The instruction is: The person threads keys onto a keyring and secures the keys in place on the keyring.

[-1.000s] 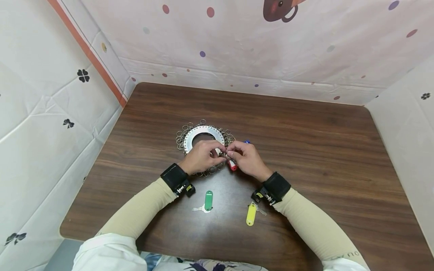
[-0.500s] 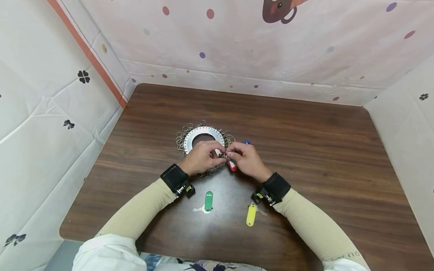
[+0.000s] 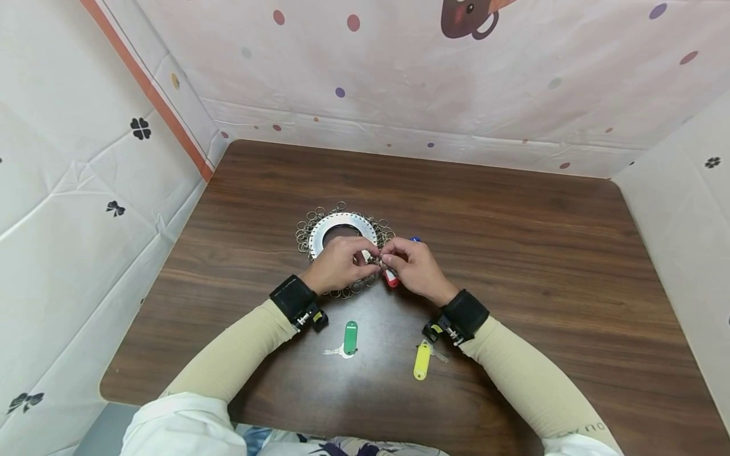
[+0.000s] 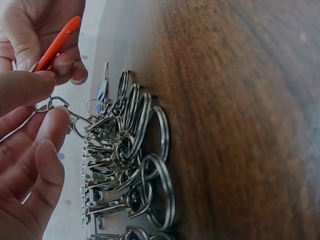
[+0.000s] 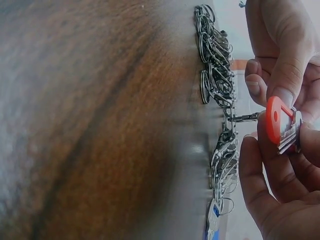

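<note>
A silver ring-shaped disc (image 3: pixel 321 230) lies on the table, fringed with metal clasps and split rings (image 4: pixel 157 192). At its right side my left hand (image 3: pixel 340 263) pinches one split ring (image 4: pixel 42 106), whose clasp still links to the fringe. My right hand (image 3: pixel 419 269) meets it fingertip to fingertip and pinches a red key tag (image 5: pixel 273 120) with a silver key (image 5: pixel 289 137). In the head view the tag's red end hangs below the right fingers; its upper part is hidden. The hands cover the disc's lower right.
Nearer the body lie a green key tag (image 3: pixel 350 337) with a key and a yellow key tag (image 3: pixel 422 361) with a key. A blue key tag (image 3: pixel 415 239) shows just behind the right hand. Patterned cloth walls (image 3: pixel 399 82) border the brown table (image 3: pixel 542 253).
</note>
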A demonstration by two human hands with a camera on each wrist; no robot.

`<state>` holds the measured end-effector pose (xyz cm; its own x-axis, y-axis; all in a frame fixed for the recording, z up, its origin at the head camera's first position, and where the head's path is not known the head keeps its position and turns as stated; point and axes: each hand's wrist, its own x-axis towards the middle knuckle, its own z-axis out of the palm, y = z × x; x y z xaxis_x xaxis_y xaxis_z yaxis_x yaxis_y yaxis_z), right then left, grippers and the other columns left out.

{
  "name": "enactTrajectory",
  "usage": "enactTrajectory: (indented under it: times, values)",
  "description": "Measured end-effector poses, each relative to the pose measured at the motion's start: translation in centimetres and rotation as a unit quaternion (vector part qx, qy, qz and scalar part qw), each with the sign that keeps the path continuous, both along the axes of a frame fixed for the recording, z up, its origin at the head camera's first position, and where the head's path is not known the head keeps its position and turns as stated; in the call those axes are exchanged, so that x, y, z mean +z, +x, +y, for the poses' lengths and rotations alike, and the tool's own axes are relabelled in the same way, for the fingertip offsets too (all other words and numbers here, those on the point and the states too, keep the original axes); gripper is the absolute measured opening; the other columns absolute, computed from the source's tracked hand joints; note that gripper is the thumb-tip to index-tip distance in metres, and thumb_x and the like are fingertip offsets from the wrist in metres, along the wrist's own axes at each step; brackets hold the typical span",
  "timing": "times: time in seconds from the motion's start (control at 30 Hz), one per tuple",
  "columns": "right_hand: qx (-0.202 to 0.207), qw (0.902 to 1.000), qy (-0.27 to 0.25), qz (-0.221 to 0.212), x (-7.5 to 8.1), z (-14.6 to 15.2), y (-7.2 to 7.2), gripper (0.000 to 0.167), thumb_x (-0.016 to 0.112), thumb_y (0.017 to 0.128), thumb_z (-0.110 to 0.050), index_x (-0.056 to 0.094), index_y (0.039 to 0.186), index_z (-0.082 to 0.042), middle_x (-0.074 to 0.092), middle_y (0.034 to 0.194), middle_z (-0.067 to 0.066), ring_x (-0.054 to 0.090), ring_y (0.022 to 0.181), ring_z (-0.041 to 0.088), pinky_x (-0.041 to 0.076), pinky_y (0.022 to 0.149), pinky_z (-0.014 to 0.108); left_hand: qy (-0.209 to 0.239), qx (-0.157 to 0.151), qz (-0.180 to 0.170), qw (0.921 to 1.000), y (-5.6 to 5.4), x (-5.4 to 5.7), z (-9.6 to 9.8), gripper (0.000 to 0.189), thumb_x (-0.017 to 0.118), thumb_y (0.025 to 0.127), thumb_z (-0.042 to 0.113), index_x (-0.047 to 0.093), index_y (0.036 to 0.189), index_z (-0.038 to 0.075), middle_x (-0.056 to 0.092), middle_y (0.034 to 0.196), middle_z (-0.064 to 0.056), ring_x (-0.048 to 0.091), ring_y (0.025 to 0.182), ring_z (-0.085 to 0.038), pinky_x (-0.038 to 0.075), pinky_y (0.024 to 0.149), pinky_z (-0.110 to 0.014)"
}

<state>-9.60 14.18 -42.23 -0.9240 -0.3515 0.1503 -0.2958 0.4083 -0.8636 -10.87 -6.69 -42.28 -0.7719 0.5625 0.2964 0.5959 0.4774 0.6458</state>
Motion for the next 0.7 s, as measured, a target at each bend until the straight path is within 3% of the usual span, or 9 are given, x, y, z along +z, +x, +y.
enactTrajectory:
  times: [0.7]
  values:
    - [0.003, 1.0, -0.003, 0.008, -0.29, 0.03, 0.03, 0.011, 0.067, 0.097, 0.001, 0.074, 0.091, -0.006, 0.075, 0.09, 0.012, 0.062, 0.081, 0.017, 0.049, 0.074, 0.025, 0.0, -0.003, -0.007, 1.0, -0.04, -0.12, -0.12, 0.024, 0.085, 0.086, 0.016, 0.077, 0.107, 0.007, 0.081, 0.1, -0.007, 0.07, 0.071, -0.009, 0.055, 0.066, -0.017]
